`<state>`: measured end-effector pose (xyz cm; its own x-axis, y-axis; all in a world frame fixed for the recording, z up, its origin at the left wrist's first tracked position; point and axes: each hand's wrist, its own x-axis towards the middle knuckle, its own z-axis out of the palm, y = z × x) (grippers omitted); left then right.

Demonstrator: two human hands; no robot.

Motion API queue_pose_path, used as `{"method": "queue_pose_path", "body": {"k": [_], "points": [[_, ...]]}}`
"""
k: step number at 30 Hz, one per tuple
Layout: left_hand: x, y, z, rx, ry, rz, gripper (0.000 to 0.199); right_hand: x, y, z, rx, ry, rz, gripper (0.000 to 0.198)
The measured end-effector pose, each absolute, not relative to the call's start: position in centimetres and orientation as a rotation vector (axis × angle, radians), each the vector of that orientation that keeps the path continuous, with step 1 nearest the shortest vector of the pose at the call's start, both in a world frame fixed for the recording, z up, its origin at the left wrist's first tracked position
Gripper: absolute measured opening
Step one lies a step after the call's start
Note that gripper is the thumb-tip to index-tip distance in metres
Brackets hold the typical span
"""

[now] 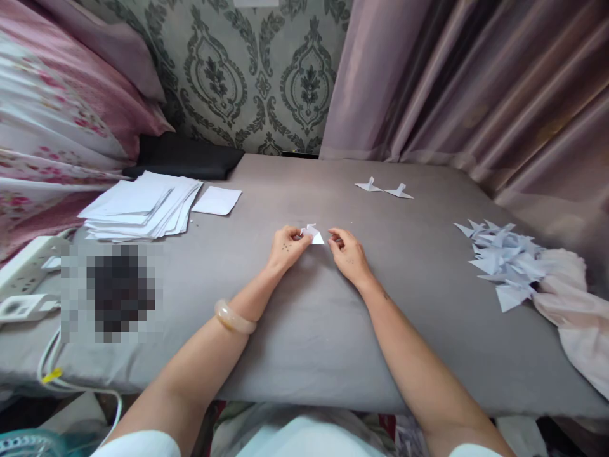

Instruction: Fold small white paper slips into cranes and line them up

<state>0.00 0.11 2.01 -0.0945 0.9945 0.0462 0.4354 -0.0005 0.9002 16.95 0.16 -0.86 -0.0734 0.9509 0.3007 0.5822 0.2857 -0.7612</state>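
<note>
My left hand (288, 247), with a pale bangle on its wrist, pinches a small folded white paper crane (316, 237) over the middle of the table. The crane's pointed wing sticks out to the right of my thumb. Just to the right, my right hand (351, 255) is held with its fingers bent and a little apart. It is close to the crane without touching it, and nothing shows in its fingers. Two finished-looking paper cranes (400, 191) stand farther back on the right. A heap of folded paper cranes (509, 257) lies at the far right.
On the left are a stack of white paper (143, 209) and a separate paper square (217, 200). Behind them lies a black folded item (190, 155). A power strip (28, 266) with cables and a blurred-out patch (121, 292) sit nearer. Pale cloth (571, 304) lies beside the heap.
</note>
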Motion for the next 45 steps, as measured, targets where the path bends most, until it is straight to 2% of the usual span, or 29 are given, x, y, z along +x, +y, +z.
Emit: {"method": "queue_pose_path", "body": {"k": [9,21,29,33,45], "points": [[-0.2,-0.6,3.0,1.174,1.474,1.107,0.022,16.9,-0.6,-0.6,-1.390,-1.786,0.568,0.024],[-0.2,-0.3,3.2,1.307,1.572,1.089,0.023,16.8,-0.6,-0.9,-1.393,-1.818,0.563,0.024],[0.8,7.7,4.3,2.039,1.996,1.127,0.020,16.6,-0.9,-0.7,-1.376,-1.826,0.552,0.024],[3.6,12.1,4.0,2.066,2.106,0.905,0.022,16.6,-1.0,-0.4,-1.374,-1.826,0.580,0.024],[12.1,20.2,1.6,2.170,2.063,0.756,0.030,16.7,-1.2,-0.2,-1.432,-1.798,0.637,0.024]]}}
